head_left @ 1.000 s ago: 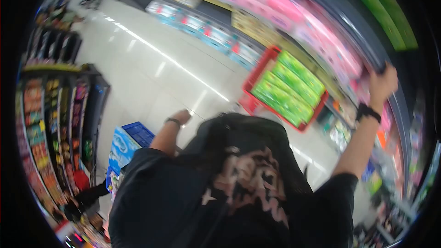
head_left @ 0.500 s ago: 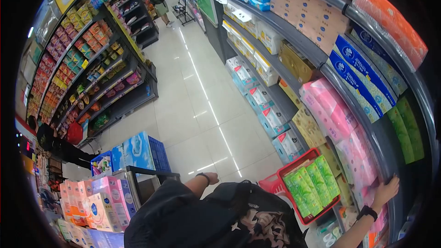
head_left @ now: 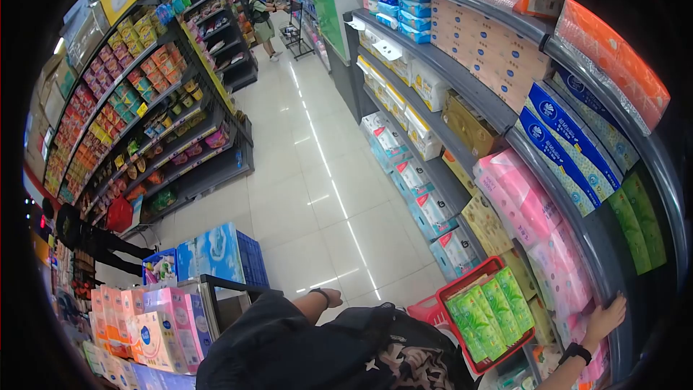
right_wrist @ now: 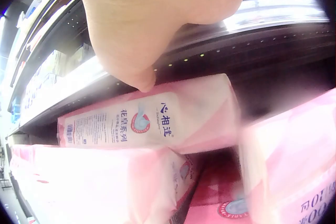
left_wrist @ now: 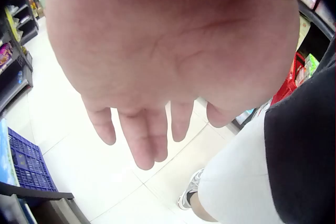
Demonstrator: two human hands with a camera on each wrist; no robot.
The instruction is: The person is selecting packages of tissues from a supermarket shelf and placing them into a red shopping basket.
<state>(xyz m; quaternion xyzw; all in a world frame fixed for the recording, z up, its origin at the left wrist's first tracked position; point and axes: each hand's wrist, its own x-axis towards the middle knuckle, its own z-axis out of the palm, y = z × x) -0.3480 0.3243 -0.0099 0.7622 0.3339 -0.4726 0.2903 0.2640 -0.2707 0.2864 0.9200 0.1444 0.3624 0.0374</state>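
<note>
My left hand (head_left: 332, 297) hangs over the aisle floor with nothing in it; its fingers (left_wrist: 142, 140) extend loosely downward in the left wrist view. At the right, my right hand (head_left: 605, 321) holds the front edge of a grey shelf (head_left: 577, 220). Its thumb reaches below that edge in the right wrist view, while the other fingers are hidden there. Just under the thumb lies a pink-and-white tissue pack (right_wrist: 149, 116), with more pink packs around it. Beside my body, a red shopping basket (head_left: 449, 290) holds several green tissue packs (head_left: 476, 325).
Blue tissue packs (head_left: 567, 152) and orange packs (head_left: 613, 65) sit on the higher shelves. To the left stand a blue crate (head_left: 253, 256) and a pile of tissue packs (head_left: 155, 336). Snack shelves (head_left: 133, 101) line the far side, where a person (head_left: 101, 238) in dark clothes stands.
The head view has swung up from the floor to the aisle and shelves, then shifted slightly. My right hand stays at the shelf edge, and my left hand still hangs low.
</note>
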